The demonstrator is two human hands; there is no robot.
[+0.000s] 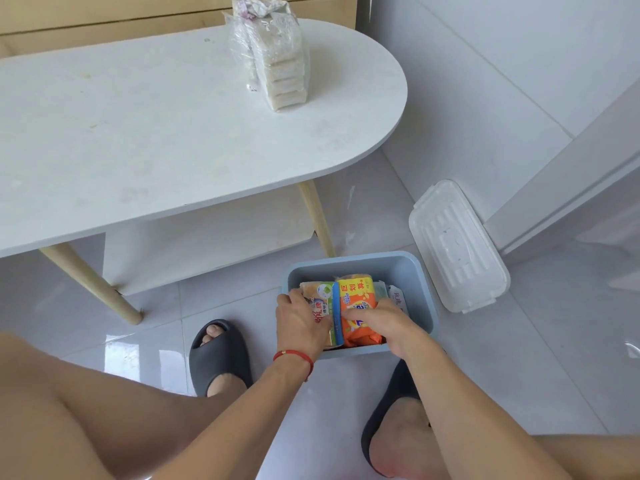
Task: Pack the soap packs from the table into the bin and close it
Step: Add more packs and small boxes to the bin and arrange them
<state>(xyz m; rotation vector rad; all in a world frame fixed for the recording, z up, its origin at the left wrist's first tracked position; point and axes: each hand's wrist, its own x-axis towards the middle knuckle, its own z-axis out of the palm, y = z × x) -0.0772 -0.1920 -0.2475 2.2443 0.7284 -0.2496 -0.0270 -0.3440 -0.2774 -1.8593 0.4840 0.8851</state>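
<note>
Blue bin (pixel 408 271) stands on the floor at 6 o'clock; left hand (pixel 300 320) and right hand (pixel 384 322) grip soap packs (pixel 355 299) inside it. White lid (pixel 457 247) lies at 3 o'clock; one clear pack (pixel 277 67) stands on the table (pixel 138 133) at 12.

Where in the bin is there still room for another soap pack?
The bin is bare along its far wall, beyond the packs. The near half is crowded: left hand and right hand grip packs there.
</note>
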